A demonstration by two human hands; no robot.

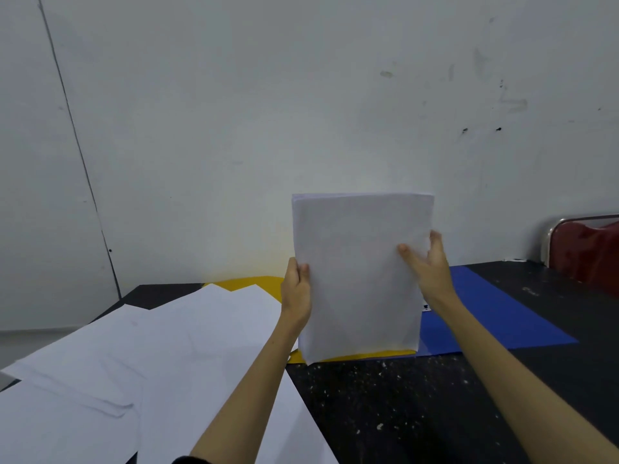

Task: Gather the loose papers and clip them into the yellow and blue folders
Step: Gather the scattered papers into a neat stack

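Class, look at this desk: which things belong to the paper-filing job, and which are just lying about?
Job: paper stack held upright by left hand and right hand; loose sheets; yellow folder; blue folder.
Lying about: red chair; black table.

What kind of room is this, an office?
Probably a plain office or workroom: a dark speckled table against a bare scuffed wall, strewn with loose papers, plus a red chair at the right.
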